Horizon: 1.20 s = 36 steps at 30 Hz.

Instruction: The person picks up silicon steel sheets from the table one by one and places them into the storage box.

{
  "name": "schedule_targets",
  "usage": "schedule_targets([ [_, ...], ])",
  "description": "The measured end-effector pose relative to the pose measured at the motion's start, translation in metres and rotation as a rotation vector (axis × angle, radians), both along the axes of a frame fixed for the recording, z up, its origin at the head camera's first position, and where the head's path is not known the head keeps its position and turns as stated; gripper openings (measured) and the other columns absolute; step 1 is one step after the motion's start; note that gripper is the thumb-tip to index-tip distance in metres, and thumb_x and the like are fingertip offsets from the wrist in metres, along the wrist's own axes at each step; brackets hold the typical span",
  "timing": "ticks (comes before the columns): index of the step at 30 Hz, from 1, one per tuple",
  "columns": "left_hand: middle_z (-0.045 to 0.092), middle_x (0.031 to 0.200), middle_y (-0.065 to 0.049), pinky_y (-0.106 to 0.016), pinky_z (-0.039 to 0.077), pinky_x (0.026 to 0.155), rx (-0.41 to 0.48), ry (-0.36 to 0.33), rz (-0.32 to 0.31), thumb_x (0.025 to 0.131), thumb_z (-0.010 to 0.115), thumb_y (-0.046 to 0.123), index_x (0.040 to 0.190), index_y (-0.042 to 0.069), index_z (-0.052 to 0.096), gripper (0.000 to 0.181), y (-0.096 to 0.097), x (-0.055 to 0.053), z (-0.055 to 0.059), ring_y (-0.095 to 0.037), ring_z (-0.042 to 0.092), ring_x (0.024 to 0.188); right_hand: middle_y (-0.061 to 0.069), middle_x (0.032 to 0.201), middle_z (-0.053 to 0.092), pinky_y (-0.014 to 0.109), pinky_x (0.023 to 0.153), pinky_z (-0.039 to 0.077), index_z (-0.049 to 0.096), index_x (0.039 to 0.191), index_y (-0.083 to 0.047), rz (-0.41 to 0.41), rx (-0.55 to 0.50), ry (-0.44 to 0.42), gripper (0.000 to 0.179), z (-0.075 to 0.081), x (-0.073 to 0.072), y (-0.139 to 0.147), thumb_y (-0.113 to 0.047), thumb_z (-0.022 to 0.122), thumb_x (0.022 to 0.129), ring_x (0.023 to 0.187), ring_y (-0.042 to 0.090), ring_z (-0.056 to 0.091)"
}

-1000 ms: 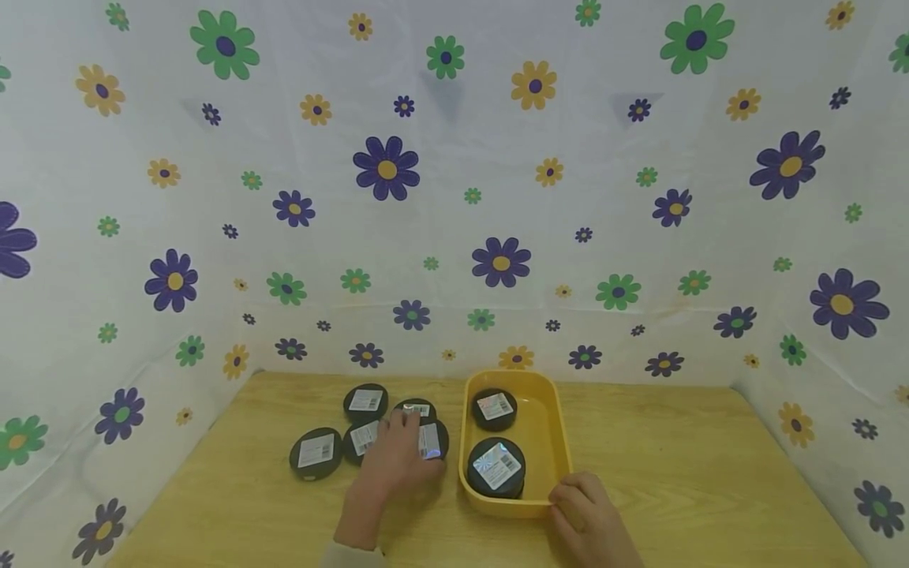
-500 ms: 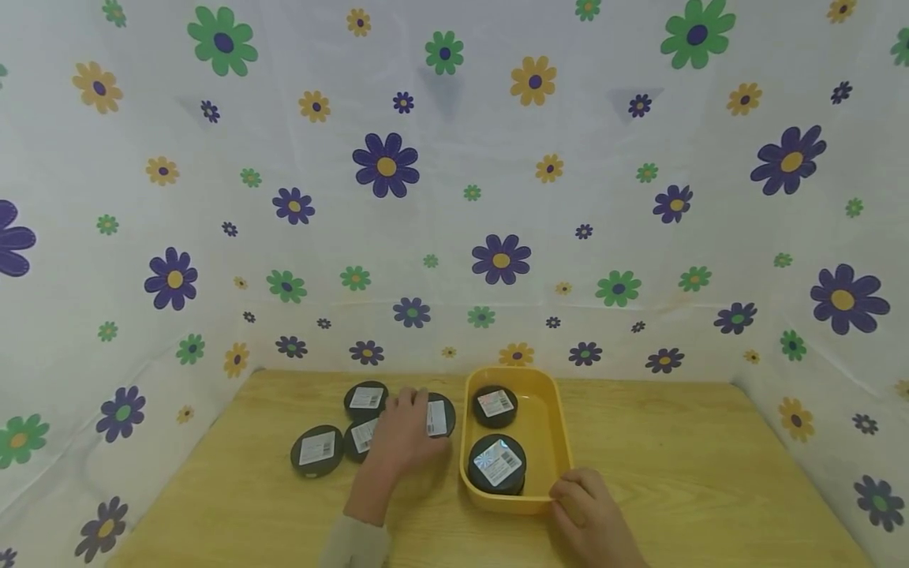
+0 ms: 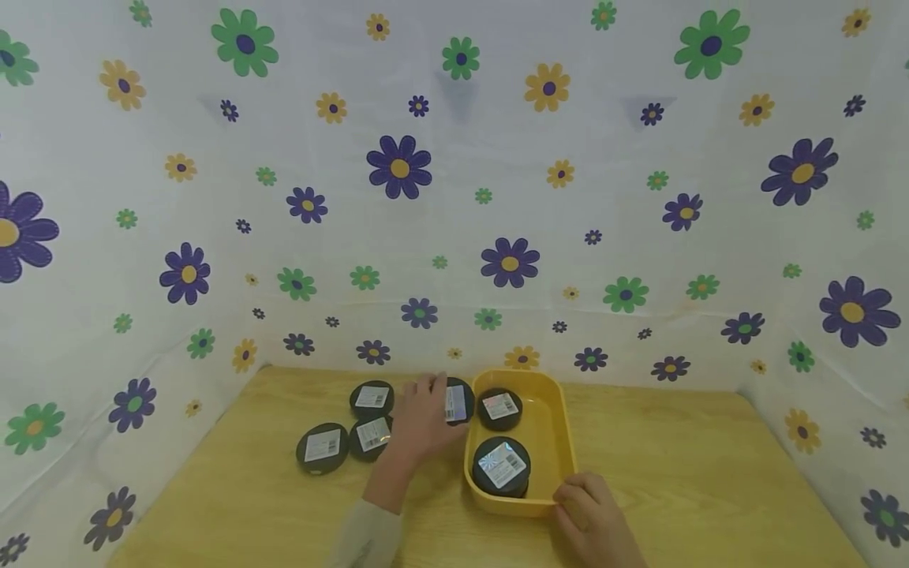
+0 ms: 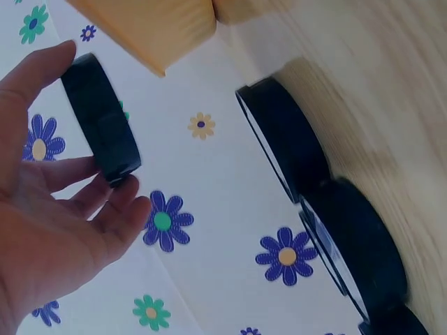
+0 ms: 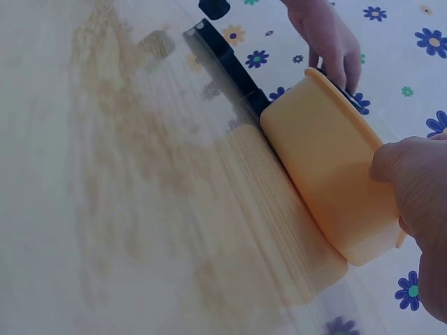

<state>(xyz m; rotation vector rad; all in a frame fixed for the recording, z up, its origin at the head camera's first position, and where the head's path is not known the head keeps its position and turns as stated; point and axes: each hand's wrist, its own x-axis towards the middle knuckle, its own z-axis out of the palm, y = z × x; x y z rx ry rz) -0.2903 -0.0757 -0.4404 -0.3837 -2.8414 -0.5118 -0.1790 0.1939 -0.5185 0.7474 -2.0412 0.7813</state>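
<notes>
My left hand point(image 3: 424, 422) grips a flat round black container point(image 3: 460, 401) with a white label. It is held up beside the left rim of the yellow tray point(image 3: 548, 442). In the left wrist view, thumb and fingers hold this container point(image 4: 101, 115) by its edges, above the table. My right hand point(image 3: 595, 513) pinches the tray's near right corner, its thumb on the wall in the right wrist view. Inside the tray lie a black container point(image 3: 499, 407) at the back and another point(image 3: 502, 465) in front, which seems to sit on one more.
Left of my left hand, three similar labelled containers lie on the wooden table point(image 3: 682, 473): one at the back point(image 3: 372, 399), one in the middle point(image 3: 368, 439) and one farther left point(image 3: 323, 448). A flower-patterned white sheet point(image 3: 454, 221) stands behind and at both sides.
My left hand has lifted the container from the group and carried it right and back to the tray's left rim. My right hand stays on the tray corner; the head view shifts slightly.
</notes>
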Motion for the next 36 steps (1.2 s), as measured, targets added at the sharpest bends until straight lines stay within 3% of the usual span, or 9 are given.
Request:
schedule_targets([
  [12,0.042,0.145,-0.017,-0.046,0.046,0.103,0.038,0.057,-0.082,0.078,0.080,0.044,0.150,0.004,0.037,0.092,0.033,-0.019,-0.004,-0.034,0.044,0.125,0.001,0.095,0.056,0.014,0.087,0.041,0.067,0.088,-0.013,0.010,0.020,0.022,0.038,-0.002,-0.001,0.004,-0.040,0.045,0.102,0.088,0.016,0.052],
  [21,0.041,0.142,-0.018,-0.045,0.045,0.103,0.034,0.184,-0.257,0.081,0.080,0.039,0.150,0.002,0.035,0.090,0.044,-0.033,-0.016,-0.036,0.042,0.126,0.002,0.094,0.056,0.016,0.085,0.041,0.066,0.089,-0.012,0.056,0.002,0.023,0.031,-0.004,-0.004,0.005,-0.035,0.050,0.101,0.088,0.015,0.051],
  [27,0.042,0.141,-0.017,-0.043,0.042,0.106,-0.059,0.155,-0.288,0.080,0.081,0.041,0.150,0.002,0.035,0.092,0.050,-0.039,-0.026,-0.034,0.044,0.127,0.000,0.095,0.055,0.015,0.086,0.040,0.066,0.089,-0.012,0.058,0.002,-0.011,0.030,-0.007,-0.003,0.003,-0.036,0.052,0.101,0.089,0.014,0.051],
  [32,0.043,0.142,-0.015,-0.042,0.043,0.105,-0.176,0.120,-0.290,0.082,0.079,0.045,0.151,0.003,0.034,0.093,0.055,-0.048,-0.032,-0.032,0.047,0.124,0.002,0.095,0.056,0.016,0.085,0.041,0.066,0.089,-0.011,0.059,-0.006,0.020,0.029,-0.008,-0.004,0.004,-0.034,0.053,0.101,0.088,0.015,0.052],
  [36,0.044,0.143,-0.015,-0.043,0.043,0.105,-0.211,0.093,-0.293,0.082,0.078,0.046,0.151,0.004,0.036,0.090,0.061,-0.054,-0.037,-0.032,0.048,0.124,0.003,0.095,0.057,0.017,0.086,0.041,0.066,0.090,-0.011,0.058,-0.012,0.034,0.028,-0.008,-0.005,0.005,-0.032,0.053,0.101,0.089,0.016,0.052],
])
